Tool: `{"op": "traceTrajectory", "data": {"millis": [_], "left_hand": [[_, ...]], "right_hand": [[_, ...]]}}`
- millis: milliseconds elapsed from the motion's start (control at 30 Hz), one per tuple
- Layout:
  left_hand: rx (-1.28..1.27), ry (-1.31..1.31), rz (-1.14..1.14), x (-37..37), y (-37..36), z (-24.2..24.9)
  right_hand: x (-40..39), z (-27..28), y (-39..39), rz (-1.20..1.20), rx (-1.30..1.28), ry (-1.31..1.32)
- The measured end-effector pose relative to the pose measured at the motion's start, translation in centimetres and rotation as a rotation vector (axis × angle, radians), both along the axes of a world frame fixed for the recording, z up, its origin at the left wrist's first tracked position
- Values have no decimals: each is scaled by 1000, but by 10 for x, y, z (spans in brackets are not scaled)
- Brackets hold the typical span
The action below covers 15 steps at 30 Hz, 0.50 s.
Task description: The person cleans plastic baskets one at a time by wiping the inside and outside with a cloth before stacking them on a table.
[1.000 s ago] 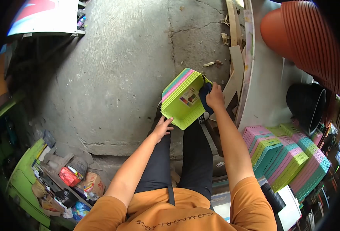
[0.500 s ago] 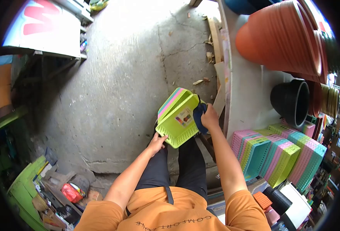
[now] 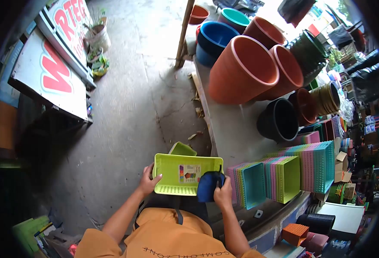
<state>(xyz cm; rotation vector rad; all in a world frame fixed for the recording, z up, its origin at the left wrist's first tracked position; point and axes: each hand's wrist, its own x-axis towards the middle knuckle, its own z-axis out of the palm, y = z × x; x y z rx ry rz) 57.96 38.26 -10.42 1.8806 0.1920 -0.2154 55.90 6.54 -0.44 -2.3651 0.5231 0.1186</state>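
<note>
A lime-green plastic basket (image 3: 168,165) with a perforated side and a printed label (image 3: 190,173) faces up in front of my body. My left hand (image 3: 147,182) is closed on its left end, thumb over the rim. At the right end, my right hand (image 3: 223,192) grips a dark blue cloth (image 3: 207,187), which hangs over that corner of the basket. The fingers of this hand are close against the basket's rim. Behind the far rim, another green basket part (image 3: 183,149) sticks out.
On the table (image 3: 232,142) to my right stand nested pastel baskets (image 3: 253,185), a black pot (image 3: 279,122), large terracotta-coloured pots (image 3: 236,75) and a blue pot (image 3: 213,41). A white sign board (image 3: 47,64) is at the left, with potted plants (image 3: 98,64) beyond it.
The basket has been raised and turned level, its inside now facing me. Both hands moved with it, keeping hold. My view has tilted up toward the pots on the table.
</note>
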Motion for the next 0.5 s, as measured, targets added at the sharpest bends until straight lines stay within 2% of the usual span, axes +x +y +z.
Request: {"op": "traceTrajectory", "data": {"millis": [33, 67, 133, 167, 200, 233, 267, 333, 400, 467, 500], "left_hand": [[-281, 90, 64, 2, -6, 12], [-278, 66, 50, 8, -9, 30], [-872, 539, -204, 18, -9, 65], [-843, 526, -260, 20, -15, 74], [-833, 516, -284, 22, -21, 81], [-811, 431, -293, 25, -29, 89], [-789, 344, -302, 28, -37, 97], [-730, 251, -291, 31, -54, 116], [-675, 152, -266, 37, -63, 129], [-697, 116, -313, 40, -68, 137], [-693, 111, -322, 39, -71, 143]], "right_hand": [[-8, 15, -1, -67, 57, -6], [-14, 28, -4, -76, 60, -31], [-27, 46, -7, -142, 151, -65], [-32, 45, -12, -156, 155, -87], [-37, 39, -19, -253, 303, -117], [-40, 38, -25, -349, 453, -150], [-44, 39, -31, -363, 456, -173], [-49, 40, -39, -541, 588, -405], [-50, 92, -21, -591, 705, -501], [-53, 124, -7, -406, 612, -608], [-65, 92, -11, -196, 201, -553]]}}
